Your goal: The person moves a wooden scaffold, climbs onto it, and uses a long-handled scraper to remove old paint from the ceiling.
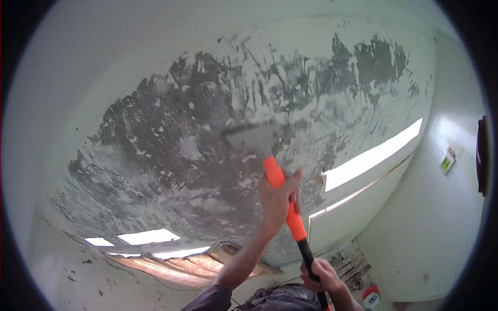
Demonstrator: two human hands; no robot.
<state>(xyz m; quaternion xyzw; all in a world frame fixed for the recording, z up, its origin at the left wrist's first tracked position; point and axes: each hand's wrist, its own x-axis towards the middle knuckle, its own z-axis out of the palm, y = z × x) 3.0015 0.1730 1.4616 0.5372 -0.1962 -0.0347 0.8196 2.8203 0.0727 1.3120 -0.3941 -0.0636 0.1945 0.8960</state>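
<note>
A long-handled scraper (295, 223) with an orange and black handle runs up from the bottom of the view. Its wide grey blade (254, 137) lies at the patchy grey and white surface (207, 119), slightly blurred. My left hand (280, 197) is wrapped round the orange upper part of the handle, below the blade. Lower down, my right hand (320, 276) grips the black part of the handle. Around the blade, the surface shows dark grey areas with ragged white remnants.
Bright openings (373, 155) lie at the right and lower left. Crumpled brownish sheeting (181, 267) hangs at the lower left. A small green and white item (446, 162) is on the right wall. A red and white object (371, 296) sits at the lower right, near wooden slats (353, 267).
</note>
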